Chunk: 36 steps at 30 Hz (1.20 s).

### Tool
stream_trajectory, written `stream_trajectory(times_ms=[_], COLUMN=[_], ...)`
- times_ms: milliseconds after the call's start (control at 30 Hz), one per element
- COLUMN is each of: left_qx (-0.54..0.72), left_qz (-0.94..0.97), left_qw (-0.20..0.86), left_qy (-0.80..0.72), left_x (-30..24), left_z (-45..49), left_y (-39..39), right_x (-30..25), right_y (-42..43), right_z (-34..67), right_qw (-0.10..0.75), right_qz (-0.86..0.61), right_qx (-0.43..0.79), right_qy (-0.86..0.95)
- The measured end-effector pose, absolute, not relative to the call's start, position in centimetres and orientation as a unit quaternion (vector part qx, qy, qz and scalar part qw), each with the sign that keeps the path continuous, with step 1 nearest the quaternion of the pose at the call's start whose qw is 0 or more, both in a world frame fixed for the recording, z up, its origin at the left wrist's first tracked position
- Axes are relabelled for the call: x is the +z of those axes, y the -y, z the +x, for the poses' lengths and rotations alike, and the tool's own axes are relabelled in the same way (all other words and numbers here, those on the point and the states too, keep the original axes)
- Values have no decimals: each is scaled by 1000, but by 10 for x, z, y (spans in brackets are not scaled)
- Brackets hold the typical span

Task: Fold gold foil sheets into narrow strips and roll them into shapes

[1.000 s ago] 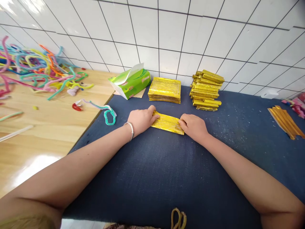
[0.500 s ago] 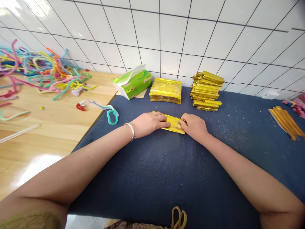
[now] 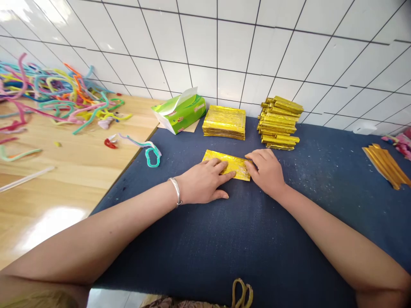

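A flat piece of gold foil paper (image 3: 239, 164) lies on the dark blue cloth between my two hands. My left hand (image 3: 204, 182) rests palm down, its spread fingers pressing on the left and middle part of the paper; the thumb sits apart on the cloth. A silver bangle circles that wrist. At the paper's right end is my right hand (image 3: 266, 170), with curved fingers and the thumb on its edge. Beyond the hands stand a neat stack of gold foil paper (image 3: 224, 119) and a stack of narrow folded gold strips (image 3: 279, 124).
A green tissue pack (image 3: 183, 112) leans near the tiled wall (image 3: 236, 42). Colourful fuzzy stems (image 3: 64, 96) are heaped on the wooden table (image 3: 80, 167) at left. A teal curled stem (image 3: 153, 157) lies on the cloth. More folded gold strips (image 3: 385, 167) lie at far right.
My left hand has slid slightly nearer me and flattened, with its fingers spread and thumb out. My right hand's fingers have loosened and straightened somewhat at the paper's right edge.
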<state>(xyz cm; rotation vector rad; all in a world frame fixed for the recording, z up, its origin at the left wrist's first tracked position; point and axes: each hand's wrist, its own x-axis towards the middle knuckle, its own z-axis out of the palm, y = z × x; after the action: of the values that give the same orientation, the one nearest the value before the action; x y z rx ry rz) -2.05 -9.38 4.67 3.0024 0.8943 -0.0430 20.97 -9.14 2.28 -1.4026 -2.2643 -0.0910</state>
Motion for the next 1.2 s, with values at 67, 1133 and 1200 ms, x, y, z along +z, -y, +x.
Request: stream_trajectory(times_ms=[67,1133,1200], left_qx=[-7,-7,24], left_qz=[958,940,939], left_qw=[7,72,87], left_qy=[-285,-333,-332], left_x=[42,34,37], left_z=[-21,-78,-72], left_y=[95,92,84], right_x=[22,14,16], right_y=[102,125,123], right_z=[202,191,193], right_qw=[221,34,28], right_qz=[-458,-384,-377], right_qx=[-20,70,76], right_qy=[861,920,923])
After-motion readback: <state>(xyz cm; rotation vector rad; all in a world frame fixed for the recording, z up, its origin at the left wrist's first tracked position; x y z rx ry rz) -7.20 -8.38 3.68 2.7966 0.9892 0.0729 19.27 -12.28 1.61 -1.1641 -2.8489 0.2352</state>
